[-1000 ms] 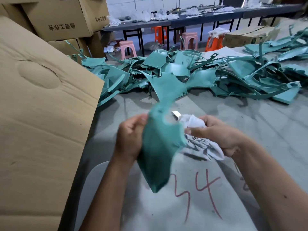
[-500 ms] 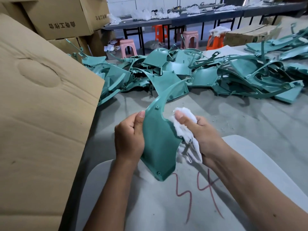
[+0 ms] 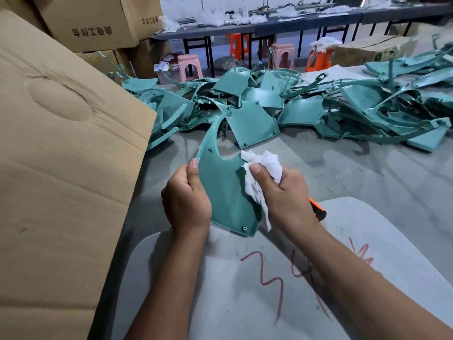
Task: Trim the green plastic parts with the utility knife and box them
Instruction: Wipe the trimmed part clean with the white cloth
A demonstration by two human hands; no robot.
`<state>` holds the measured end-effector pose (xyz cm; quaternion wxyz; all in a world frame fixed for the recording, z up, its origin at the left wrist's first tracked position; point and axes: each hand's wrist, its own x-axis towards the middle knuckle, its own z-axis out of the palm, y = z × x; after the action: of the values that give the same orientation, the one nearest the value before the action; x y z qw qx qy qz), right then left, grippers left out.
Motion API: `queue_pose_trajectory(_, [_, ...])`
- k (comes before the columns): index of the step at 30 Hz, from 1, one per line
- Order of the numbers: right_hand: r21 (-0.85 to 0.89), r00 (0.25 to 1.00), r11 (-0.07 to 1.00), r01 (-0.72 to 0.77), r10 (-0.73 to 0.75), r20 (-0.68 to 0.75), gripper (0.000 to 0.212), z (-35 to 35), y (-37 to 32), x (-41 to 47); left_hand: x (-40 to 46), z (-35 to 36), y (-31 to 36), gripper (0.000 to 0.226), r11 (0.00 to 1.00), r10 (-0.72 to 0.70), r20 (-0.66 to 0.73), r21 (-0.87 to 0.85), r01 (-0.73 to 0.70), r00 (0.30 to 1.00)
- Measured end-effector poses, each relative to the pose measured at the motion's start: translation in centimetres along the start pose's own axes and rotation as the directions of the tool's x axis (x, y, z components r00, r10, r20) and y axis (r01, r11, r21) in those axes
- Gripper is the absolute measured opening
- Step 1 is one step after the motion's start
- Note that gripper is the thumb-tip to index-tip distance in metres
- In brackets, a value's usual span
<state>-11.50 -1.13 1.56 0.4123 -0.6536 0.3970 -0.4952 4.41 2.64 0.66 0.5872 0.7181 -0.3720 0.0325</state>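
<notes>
Our left hand point(image 3: 186, 202) grips the green plastic part point(image 3: 224, 192) by its edge; our right hand point(image 3: 286, 197) fingers clench a white rag point(image 3: 263, 165) against it, utility knife point(image 3: 317, 209) tucked beneath.

Red hand-drawn marks that look like "34" stand on the pale grey board point(image 3: 245, 303) at the tabletop's near edge. The cardboard box point(image 3: 85, 20) at the far-left corner bears black printed characters, upside down and unreadable.

single head-worn view, forward and down, close above the hands

left hand point(image 3: 186, 200) gripping green part point(image 3: 225, 192), right hand point(image 3: 286, 197) pressing cloth point(image 3: 264, 165)
</notes>
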Motion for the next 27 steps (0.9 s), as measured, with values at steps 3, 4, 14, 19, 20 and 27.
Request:
queue_pose_trajectory(3, [-0.006, 0.991, 1.0, -0.022, 0.021, -0.136, 0.049, 0.4, 0.4, -0.3, 0.0, 0.2, -0.4, 0.044, 0.996, -0.088, -0.065, 0.026, 0.09, 0.994])
queue_pose_trajectory(4, [0.023, 0.981, 0.999, -0.022, 0.026, -0.192, 0.049, 0.5, 0.3, -0.4, 0.2, 0.2, -0.5, 0.045, 0.991, -0.119, -0.113, 0.042, 0.124, 0.987])
queue_pose_trajectory(14, [-0.459, 0.956, 0.853, 0.248, -0.292, -0.025, 0.043, 0.1, 0.4, 0.6, 0.2, -0.2, -0.1, 0.05, 0.987, -0.087, 0.158, -0.12, 0.106, 0.984])
queue_pose_trajectory(19, [0.164, 0.906, 0.969, -0.187, 0.235, -0.353, 0.049, -0.9, 0.2, 1.1, 1.2, -1.3, -0.7, 0.046, 0.906, -0.043, 0.48, -0.351, 0.236, 0.876])
queue_pose_trajectory(20, [0.384, 0.842, 0.891, -0.242, 0.39, -0.372, 0.046, -1.4, 0.1, 1.4, 1.4, -1.2, -0.8, 0.048, 0.887, -0.067, 0.426, -0.388, 0.25, 0.902])
queue_pose_trajectory(27, [-0.093, 0.996, 0.992, 0.09, -0.089, 0.009, 0.023, -0.4, 0.3, 0.2, 1.0, -0.6, -0.2, 0.016, 0.752, -0.129, 0.337, -0.58, 0.314, 0.933])
